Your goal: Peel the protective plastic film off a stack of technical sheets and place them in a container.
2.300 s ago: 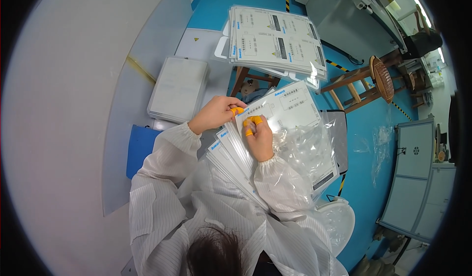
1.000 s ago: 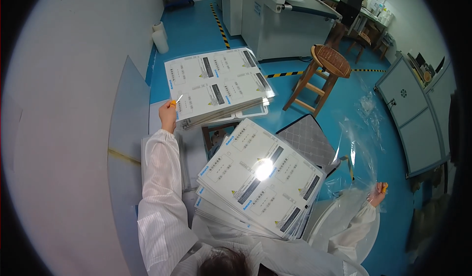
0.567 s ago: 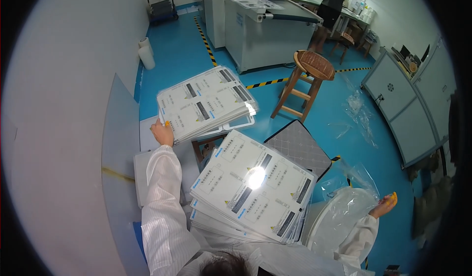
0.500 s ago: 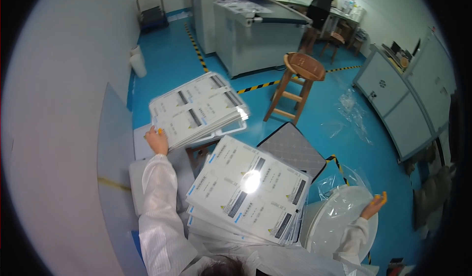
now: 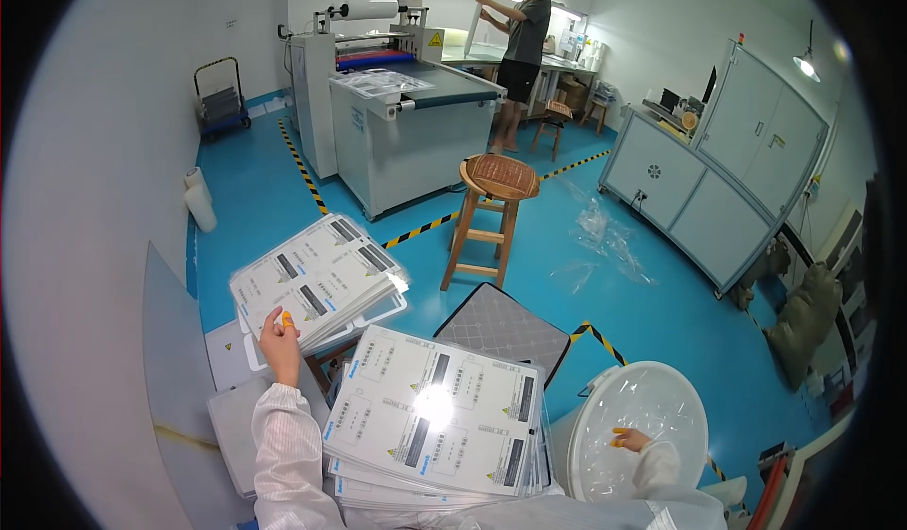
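My left hand (image 5: 281, 346), an orange finger cot on it, is at the near edge of the left stack of printed label sheets (image 5: 316, 270). Its thumb and finger are apart, with nothing seen between them; whether the fingertips touch the top sheet I cannot tell. A second, fanned stack of similar sheets (image 5: 406, 407) lies directly in front of me, a bright glare on its top sheet. Over the round white bin (image 5: 682, 388) to my right hovers my right hand (image 5: 635, 438), also with orange finger cots. Its fingers point left, slightly apart and holding nothing visible. Clear plastic film lies inside the bin.
A grey cushioned pad (image 5: 505, 327) lies beyond the near stack, with a wooden stool (image 5: 501, 179) behind it. Farther back stand a roller machine (image 5: 416, 143) and another person (image 5: 527, 48). Grey cabinets (image 5: 694, 199) line the right. Crumpled plastic (image 5: 600, 228) litters the blue floor.
My view has tilted up and turned right, showing more of the room. My right hand has moved inward over the bin. My left hand stays near the left stack's edge.
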Demonstrator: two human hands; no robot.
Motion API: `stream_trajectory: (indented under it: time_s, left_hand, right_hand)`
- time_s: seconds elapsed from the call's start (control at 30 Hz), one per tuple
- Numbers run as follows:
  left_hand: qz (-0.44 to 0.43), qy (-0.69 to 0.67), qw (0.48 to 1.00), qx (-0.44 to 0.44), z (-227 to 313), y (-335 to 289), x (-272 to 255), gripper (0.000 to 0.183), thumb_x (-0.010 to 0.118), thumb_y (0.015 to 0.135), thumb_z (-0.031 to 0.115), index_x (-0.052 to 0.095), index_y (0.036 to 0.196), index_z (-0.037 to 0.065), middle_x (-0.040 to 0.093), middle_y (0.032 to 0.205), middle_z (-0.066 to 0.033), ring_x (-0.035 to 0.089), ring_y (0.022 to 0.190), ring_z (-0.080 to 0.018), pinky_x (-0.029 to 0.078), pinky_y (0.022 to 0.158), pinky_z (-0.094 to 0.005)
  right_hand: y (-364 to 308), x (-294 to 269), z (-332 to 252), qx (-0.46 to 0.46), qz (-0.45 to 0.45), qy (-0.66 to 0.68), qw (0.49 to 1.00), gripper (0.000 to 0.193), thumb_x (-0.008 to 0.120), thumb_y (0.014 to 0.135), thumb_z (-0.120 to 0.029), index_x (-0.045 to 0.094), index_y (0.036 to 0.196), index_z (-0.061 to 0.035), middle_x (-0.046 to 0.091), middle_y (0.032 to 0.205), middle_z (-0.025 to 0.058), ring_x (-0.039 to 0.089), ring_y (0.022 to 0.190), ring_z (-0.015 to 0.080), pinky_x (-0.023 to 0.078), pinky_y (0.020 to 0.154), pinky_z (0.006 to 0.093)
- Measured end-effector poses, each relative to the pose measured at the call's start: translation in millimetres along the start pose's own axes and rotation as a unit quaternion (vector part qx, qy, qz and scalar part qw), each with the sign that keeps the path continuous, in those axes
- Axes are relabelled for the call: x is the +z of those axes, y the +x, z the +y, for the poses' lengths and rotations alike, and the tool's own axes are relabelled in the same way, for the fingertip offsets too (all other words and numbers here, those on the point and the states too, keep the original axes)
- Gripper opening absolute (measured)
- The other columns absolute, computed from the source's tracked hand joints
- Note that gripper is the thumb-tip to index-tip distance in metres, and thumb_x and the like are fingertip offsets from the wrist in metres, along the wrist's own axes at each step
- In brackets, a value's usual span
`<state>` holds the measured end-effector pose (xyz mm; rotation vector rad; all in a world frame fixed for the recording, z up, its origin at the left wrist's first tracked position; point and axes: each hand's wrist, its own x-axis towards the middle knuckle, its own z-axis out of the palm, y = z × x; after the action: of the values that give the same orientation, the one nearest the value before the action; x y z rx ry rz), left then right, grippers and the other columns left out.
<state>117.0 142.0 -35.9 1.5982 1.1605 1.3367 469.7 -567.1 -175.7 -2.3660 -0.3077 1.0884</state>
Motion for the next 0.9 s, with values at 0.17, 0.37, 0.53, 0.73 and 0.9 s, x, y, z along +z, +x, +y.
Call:
stream_trajectory:
  time_s: [0.17, 0.37, 0.53, 0.73, 0.9]
  left_hand:
    - [-0.091, -0.074, 0.990, -0.084, 13, -19, -4, 0.037, 0.056, 0.082, 0.004, 0.049, 0.119, 0.000, 0.056, 0.064, -0.0058, 0.052, 0.047, -0.0099, 0.046, 0.044, -0.0238]
    - [-0.315, 0.024, 0.949, 0.005, 64, -76, 9, 0.051, 0.060, 0.080, 0.009, 0.041, 0.128, 0.004, 0.057, 0.100, -0.0128, 0.061, 0.067, -0.0165, 0.050, 0.059, -0.0282]
    - [-0.405, -0.004, 0.888, 0.217, 78, -171, 6, 0.047, 0.064, 0.072, 0.008, 0.052, 0.117, 0.004, 0.054, 0.111, -0.0159, 0.049, 0.105, -0.0307, 0.039, 0.092, -0.0359]
    - [-0.355, 0.114, 0.853, 0.366, 46, -253, 13, 0.034, 0.059, 0.073, 0.013, 0.056, 0.105, 0.002, 0.052, 0.112, -0.0141, 0.042, 0.113, -0.0343, 0.033, 0.097, -0.0436]
    - [-0.374, 0.051, 0.875, 0.302, 42, -244, 10, 0.025, 0.058, 0.074, 0.014, 0.060, 0.096, 0.003, 0.056, 0.107, -0.0101, 0.045, 0.111, -0.0265, 0.030, 0.101, -0.0381]
  right_hand:
    - [-80, -74, -77, 0.083, 0.211, -0.307, 0.924, 0.054, 0.069, 0.072, -0.025, 0.053, 0.119, -0.0051, 0.061, 0.106, 0.0169, 0.059, 0.097, 0.0295, 0.046, 0.083, 0.0359]
    - [-107, -16, -254, -0.313, 0.364, -0.109, 0.871, 0.033, 0.061, 0.081, -0.012, 0.055, 0.112, -0.0032, 0.061, 0.098, 0.0145, 0.061, 0.085, 0.0253, 0.048, 0.073, 0.0333]
    - [-75, 102, -376, -0.471, 0.153, -0.174, 0.851, 0.038, 0.058, 0.084, -0.016, 0.051, 0.120, -0.0059, 0.052, 0.112, 0.0152, 0.050, 0.104, 0.0310, 0.041, 0.088, 0.0349]
    - [-82, 211, -449, -0.632, 0.000, -0.093, 0.769, 0.034, 0.054, 0.082, -0.005, 0.051, 0.116, -0.0046, 0.048, 0.116, 0.0161, 0.046, 0.108, 0.0333, 0.037, 0.093, 0.0360]
    - [-29, 250, -458, -0.639, 0.155, -0.056, 0.751, 0.035, 0.055, 0.077, -0.002, 0.054, 0.111, -0.0006, 0.049, 0.115, 0.0189, 0.046, 0.107, 0.0360, 0.037, 0.093, 0.0380]
